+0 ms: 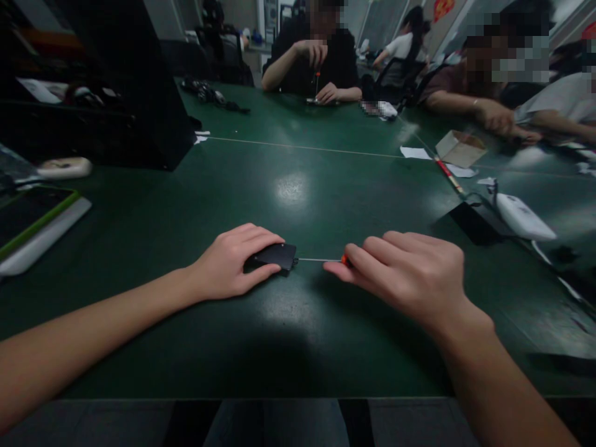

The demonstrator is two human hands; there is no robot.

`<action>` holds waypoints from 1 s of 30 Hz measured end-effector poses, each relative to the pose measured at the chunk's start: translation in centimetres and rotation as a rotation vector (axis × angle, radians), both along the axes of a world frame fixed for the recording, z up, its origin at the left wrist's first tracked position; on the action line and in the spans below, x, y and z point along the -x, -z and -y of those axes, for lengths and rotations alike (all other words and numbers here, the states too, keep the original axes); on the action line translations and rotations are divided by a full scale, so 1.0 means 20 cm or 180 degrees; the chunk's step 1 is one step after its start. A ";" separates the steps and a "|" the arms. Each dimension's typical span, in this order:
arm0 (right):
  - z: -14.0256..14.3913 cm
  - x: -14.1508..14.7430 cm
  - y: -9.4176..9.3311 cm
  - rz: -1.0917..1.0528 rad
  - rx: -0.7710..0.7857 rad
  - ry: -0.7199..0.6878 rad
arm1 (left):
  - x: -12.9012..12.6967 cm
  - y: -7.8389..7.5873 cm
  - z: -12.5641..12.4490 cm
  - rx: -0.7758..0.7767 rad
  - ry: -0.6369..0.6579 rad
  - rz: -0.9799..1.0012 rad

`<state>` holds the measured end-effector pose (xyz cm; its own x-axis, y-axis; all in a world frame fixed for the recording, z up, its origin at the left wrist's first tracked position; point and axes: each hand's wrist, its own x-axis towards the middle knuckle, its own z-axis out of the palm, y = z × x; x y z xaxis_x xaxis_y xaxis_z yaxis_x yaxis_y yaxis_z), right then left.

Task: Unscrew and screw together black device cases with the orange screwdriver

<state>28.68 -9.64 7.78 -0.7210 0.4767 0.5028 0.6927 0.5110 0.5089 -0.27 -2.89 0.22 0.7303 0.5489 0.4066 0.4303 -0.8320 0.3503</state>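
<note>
Head view: at far left a tablet lies on the green table. The left hand presses flat, fingers loosely spread, on a small black case near the table's middle. The screwdriver runs level, tip at the case's right edge, pinched in the closed fingers of the right hand. The thin tip could slip off and scratch the case or jab the left fingers, judging by how close they lie.
</note>
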 end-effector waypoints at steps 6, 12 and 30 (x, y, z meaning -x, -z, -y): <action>0.02 0.05 0.02 -0.0118 0.0009 0.0399 | 0.01 -0.01 0.00 0.0055 0.0043 -0.0043; 0.08 0.11 0.02 -0.0091 -0.0393 0.0377 | 0.02 -0.02 0.00 0.0089 -0.0002 -0.0166; -0.20 -0.01 0.15 -0.1680 0.3803 0.1300 | 0.01 -0.02 -0.01 0.0057 0.0006 -0.0164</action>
